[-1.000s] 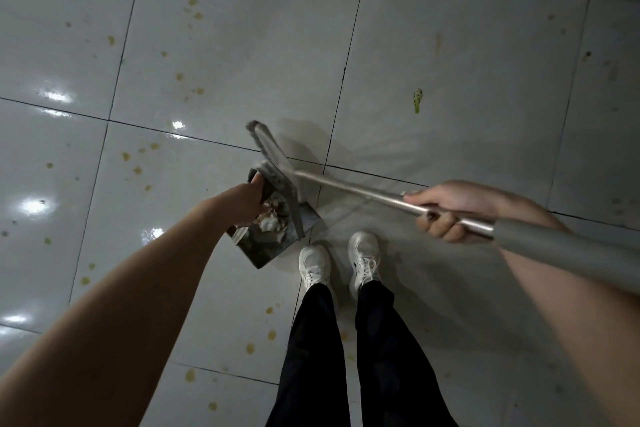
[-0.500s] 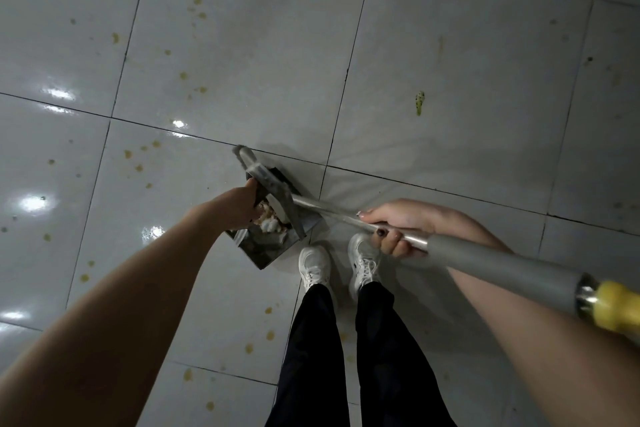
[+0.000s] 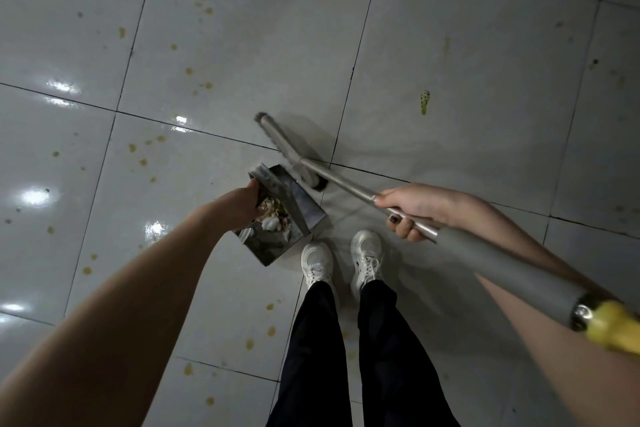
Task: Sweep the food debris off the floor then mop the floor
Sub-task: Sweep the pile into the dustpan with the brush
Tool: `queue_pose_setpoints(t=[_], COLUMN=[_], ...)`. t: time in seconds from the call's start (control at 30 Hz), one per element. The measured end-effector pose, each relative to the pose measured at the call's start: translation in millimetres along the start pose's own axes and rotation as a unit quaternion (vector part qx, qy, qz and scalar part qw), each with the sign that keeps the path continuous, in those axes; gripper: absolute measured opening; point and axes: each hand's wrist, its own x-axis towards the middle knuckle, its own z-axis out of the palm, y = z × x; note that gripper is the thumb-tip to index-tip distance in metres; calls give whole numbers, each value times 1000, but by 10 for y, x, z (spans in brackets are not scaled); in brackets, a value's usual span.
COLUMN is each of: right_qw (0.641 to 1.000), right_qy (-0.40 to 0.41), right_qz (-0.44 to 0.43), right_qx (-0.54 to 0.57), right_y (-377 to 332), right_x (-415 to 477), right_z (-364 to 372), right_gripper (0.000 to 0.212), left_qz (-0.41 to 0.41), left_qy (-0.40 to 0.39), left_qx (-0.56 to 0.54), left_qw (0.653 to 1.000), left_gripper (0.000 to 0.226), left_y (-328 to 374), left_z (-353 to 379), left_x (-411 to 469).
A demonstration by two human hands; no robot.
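Left hand (image 3: 242, 206) grips dustpan (image 3: 306, 210), scraps heaped inside. Right hand (image 3: 415, 208) wraps broom (image 3: 278, 140) handle, head just beyond dustpan. Green scrap (image 3: 424, 102) lies well right of dustpan, yellow stains (image 3: 142, 161) all around: sweeping nearly finished, mopping not begun.

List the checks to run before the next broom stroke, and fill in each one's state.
1. Right hand grip on the broom handle: ok, fingers curled round the metal shaft.
2. Left hand grip on the dustpan: ok, it holds the pan's edge.
3. Debris inside the dustpan: ok, a pile lies in it.
4. Broom head down on the floor: cannot tell.
5. Green scrap swept up: not ok, it lies beyond the broom head.
6. Yellowish spots gone: not ok, many dot the floor.
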Motion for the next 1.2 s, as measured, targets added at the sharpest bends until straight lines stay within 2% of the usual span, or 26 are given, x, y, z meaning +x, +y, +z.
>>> queue_pose_setpoints(t=[0.13, 0.23, 0.43, 0.53, 0.67, 0.8, 0.93, 1.07, 1.2], right_qw=[996, 993, 998, 996, 992, 989, 986, 978, 969], right_qy=[-77, -88, -5, 36, 89, 125, 143, 185, 216], right_qz=[26, 31, -8, -34, -53, -50, -52, -70, -91], right_qx=[29, 71, 69, 75, 75, 60, 70, 69, 78], right_y=[48, 110, 138, 123, 104, 135, 215, 322, 340], right_x=[-12, -146, -475, -658, -807, -862, -927, -1002, -1043], right_z=[26, -123, -430, -545, -642, -714, -866, -1189, -1666], right_gripper=[22, 19, 13, 10, 33, 44, 16, 15, 14], left_qz=[8, 10, -12, 2, 17, 56, 79, 92, 86], left_qy=[14, 22, 26, 47, 50, 53, 75, 86, 103], left_qx=[-21, -16, -25, -48, -77, -54, -30, -28, -27], left_qw=[1000, 1000, 999, 998, 996, 996, 994, 992, 991], left_gripper=[56, 56, 52, 41, 30, 33, 32, 41, 39], left_y=[-59, -113, -293, -303, -162, 143, 513, 944, 1401], left_z=[14, 23, 65, 89, -4, -194, -363, -509, -626], left_x=[-4, -33, -138, -197, -262, -329, -350, -281, -143])
